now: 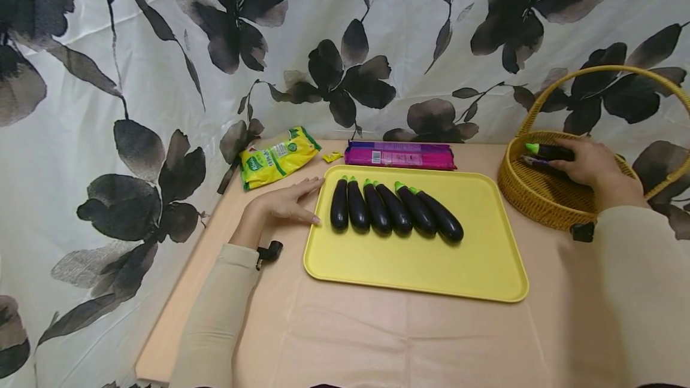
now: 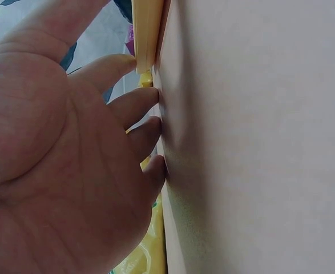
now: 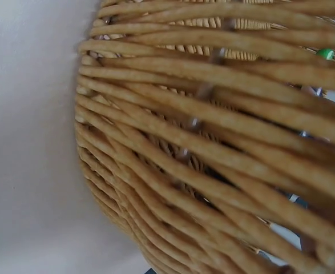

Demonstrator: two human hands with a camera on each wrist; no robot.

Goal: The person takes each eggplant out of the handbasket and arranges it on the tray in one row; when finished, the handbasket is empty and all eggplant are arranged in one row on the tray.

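Note:
In the head view, my right hand [image 1: 598, 169] is in the wicker basket [image 1: 530, 205], its fingers around a dark eggplant [image 1: 557, 152] with a bright green cap. Below that eggplant lies a dark, partly hidden thing with pale and purple marks [image 1: 533, 161]. Basket weave fills most of the right wrist view and hides nearly all of that hand. My left hand [image 1: 283, 201] rests at the left edge of a yellow tray [image 1: 415, 268], fingers extended and touching the rim. Several dark eggplants [image 1: 379, 208] lie in a row on the tray, green caps toward the back.
Behind the tray lies a purple-pink packet [image 1: 400, 155]. To its left are a small yellow piece [image 1: 332, 157] and a yellow-green bag [image 1: 280, 157]. The basket's tall handle [image 1: 609, 69] arches over its opening. A floral cloth [image 1: 345, 29] hangs behind the table.

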